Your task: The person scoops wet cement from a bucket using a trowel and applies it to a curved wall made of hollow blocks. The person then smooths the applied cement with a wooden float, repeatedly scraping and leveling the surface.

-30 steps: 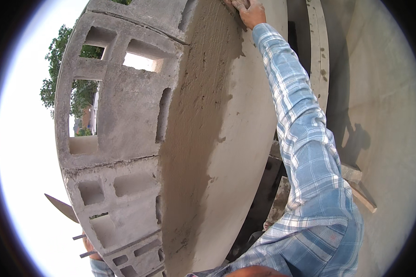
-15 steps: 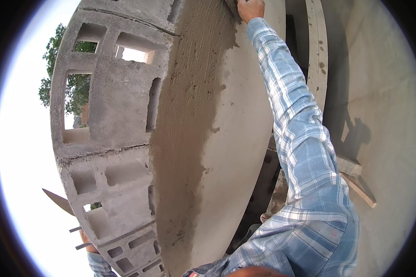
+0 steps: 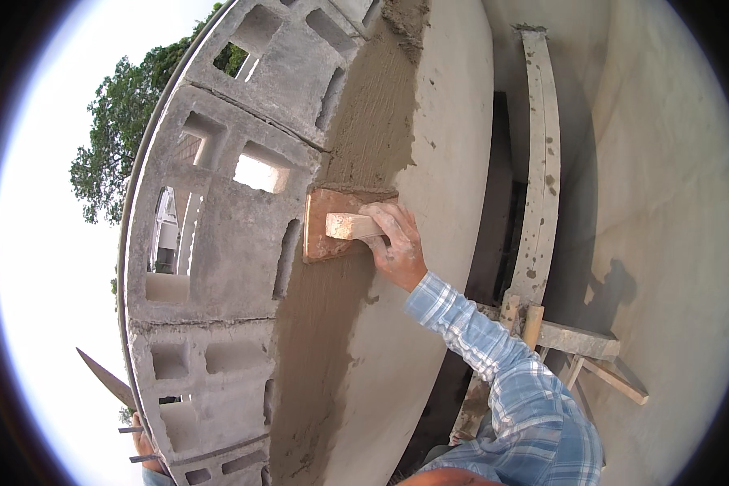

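Observation:
My right hand (image 3: 395, 243) is closed round the pale wooden handle of a plastering float (image 3: 320, 231). The float's flat reddish-brown board lies against a band of wet grey-brown mortar (image 3: 320, 348), with a little mortar along its upper edge. That band runs between hollow concrete blocks (image 3: 227, 235) on the left and smooth, paler plaster (image 3: 413, 316) on the right. At the lower left, my left hand (image 3: 142, 442) shows only in part beyond the blocks. Beside it a pointed, curved blade (image 3: 105, 378), like a trowel's, sticks out; the grip is hidden.
A long mortar-spotted plank (image 3: 538, 178) stretches along the right, meeting wooden supports (image 3: 530, 324) and a short board (image 3: 579, 340). A plain plastered wall (image 3: 672, 243) with my shadow fills the far right. Trees (image 3: 130, 130) and sky show past the blocks.
My right hand has come down from the top edge to mid-wall, bringing the float into full view on the mortar. The view has shifted; my left hand and the blade sit slightly lower.

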A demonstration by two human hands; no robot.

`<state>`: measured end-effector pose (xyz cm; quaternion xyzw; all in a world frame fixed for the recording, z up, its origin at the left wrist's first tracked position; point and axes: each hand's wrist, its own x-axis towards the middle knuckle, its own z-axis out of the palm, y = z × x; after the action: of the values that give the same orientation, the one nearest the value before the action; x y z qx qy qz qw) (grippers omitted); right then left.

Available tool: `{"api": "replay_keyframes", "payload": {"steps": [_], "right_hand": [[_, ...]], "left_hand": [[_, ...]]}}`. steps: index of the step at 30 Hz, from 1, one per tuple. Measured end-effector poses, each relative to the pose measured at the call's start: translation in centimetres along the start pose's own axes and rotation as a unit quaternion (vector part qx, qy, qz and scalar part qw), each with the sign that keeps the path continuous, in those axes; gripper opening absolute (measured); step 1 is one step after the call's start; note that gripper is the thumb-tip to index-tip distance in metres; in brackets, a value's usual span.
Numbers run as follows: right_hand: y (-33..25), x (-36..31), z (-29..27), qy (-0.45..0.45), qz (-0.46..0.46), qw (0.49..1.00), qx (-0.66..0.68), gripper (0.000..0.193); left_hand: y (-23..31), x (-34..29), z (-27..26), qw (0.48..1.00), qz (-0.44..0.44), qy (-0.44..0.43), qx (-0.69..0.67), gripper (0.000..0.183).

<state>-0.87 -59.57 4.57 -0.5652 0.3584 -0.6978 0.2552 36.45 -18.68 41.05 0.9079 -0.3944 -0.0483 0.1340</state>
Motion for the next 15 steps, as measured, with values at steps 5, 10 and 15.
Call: {"api": "replay_keyframes", "payload": {"steps": [5, 10, 15], "right_hand": [[8.7, 15.4, -1.3, 0.113, 0.057, 0.990, -0.056, 0.046], [14.3, 26.4, -2.6, 0.090, 0.084, 0.984, -0.127, 0.052], [6.8, 11.4, -2.6, 0.029, 0.065, 0.995, -0.072, 0.050]], "left_hand": [[0.5, 0.6, -0.3, 1.000, 0.004, -0.006, 0.013, 0.036], [-0.9, -0.5, -1.1, 1.000, 0.012, -0.005, 0.020, 0.036], [-1.8, 0.6, -2.3, 0.997, 0.062, -0.027, 0.035, 0.037]]}}
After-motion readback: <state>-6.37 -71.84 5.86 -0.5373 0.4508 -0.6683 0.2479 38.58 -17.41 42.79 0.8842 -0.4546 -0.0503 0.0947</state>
